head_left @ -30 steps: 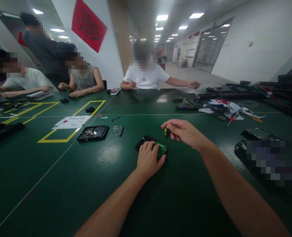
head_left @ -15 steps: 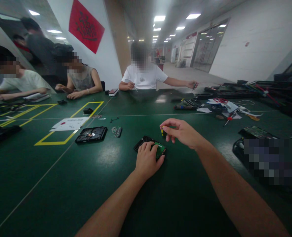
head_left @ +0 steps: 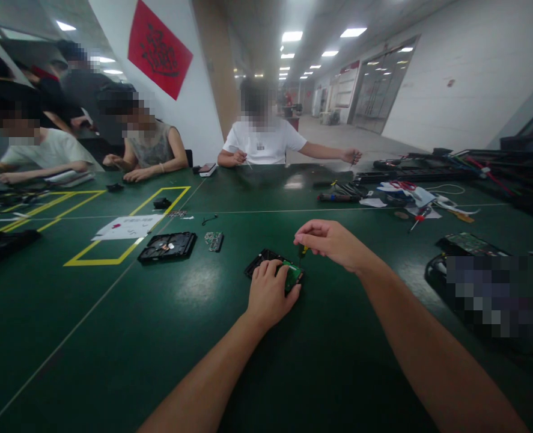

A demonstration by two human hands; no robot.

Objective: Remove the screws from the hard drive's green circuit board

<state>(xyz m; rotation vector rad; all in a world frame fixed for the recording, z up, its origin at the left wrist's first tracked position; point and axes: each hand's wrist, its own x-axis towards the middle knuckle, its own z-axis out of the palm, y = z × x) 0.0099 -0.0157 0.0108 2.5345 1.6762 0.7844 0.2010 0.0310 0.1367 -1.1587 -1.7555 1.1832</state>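
My left hand (head_left: 270, 294) presses flat on the hard drive (head_left: 275, 269); at its 1 o'clock, my right hand (head_left: 333, 242) pinches the screwdriver (head_left: 303, 249).

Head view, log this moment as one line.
left hand pressing black hard drive with green board | right hand holding yellow-handled screwdriver above it

my hands: 2 (head_left: 270, 294) (head_left: 331, 240) | hard drives: 2 (head_left: 259, 263) (head_left: 167, 246) | loose circuit boards: 1 (head_left: 214, 240) | people at table's far edge: 3 (head_left: 266, 141)

Black hard drive (head_left: 261, 263) flat on table, green board (head_left: 293, 275) up
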